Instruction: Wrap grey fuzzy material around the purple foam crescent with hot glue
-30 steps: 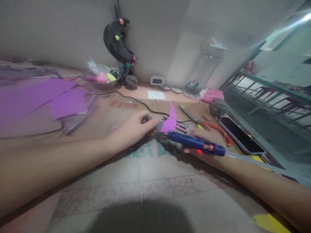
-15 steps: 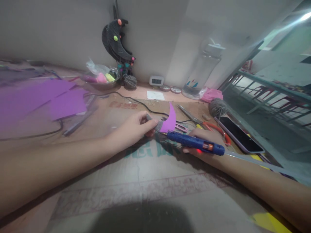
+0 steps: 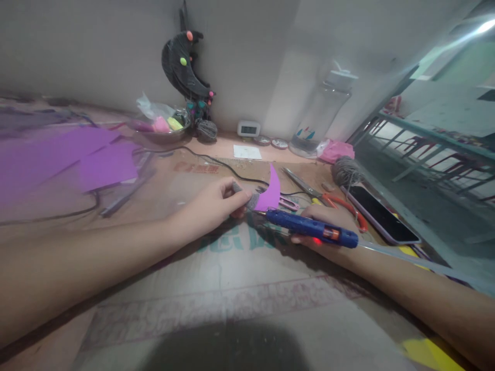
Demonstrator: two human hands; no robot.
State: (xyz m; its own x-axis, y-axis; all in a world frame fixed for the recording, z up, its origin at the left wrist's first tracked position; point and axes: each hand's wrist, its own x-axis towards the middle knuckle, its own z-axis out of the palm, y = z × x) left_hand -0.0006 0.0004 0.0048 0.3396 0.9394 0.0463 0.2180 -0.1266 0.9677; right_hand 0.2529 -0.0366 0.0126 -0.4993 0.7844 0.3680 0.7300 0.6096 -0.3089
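Note:
Between the thumb and fingers of my left hand (image 3: 224,199) is a purple paper crescent (image 3: 273,188), its lower part wrapped in grey yarn (image 3: 252,200). The bare purple tip points up and away from me. My right hand (image 3: 328,219) is closed around a blue hot glue gun (image 3: 309,224) with a red light glowing beneath it. A long clear glue stick (image 3: 402,257) sticks out of its back end. The gun's nozzle is at the yarn-wrapped part of the crescent; whether it touches, I cannot tell. Some fingers of my right hand are hidden behind the gun.
Scissors (image 3: 301,182), orange-handled pliers (image 3: 350,208), a phone (image 3: 381,214) and a grey yarn ball (image 3: 347,171) lie to the right. Purple sheets (image 3: 108,167) are at left. Behind stand a bowl (image 3: 164,135), a small clock (image 3: 248,129) and a clear bottle (image 3: 320,113). A black yarn-wrapped crescent (image 3: 180,67) hangs on the wall.
Almost nothing differs. Both hands, the crescent and the glue gun hold nearly the same positions.

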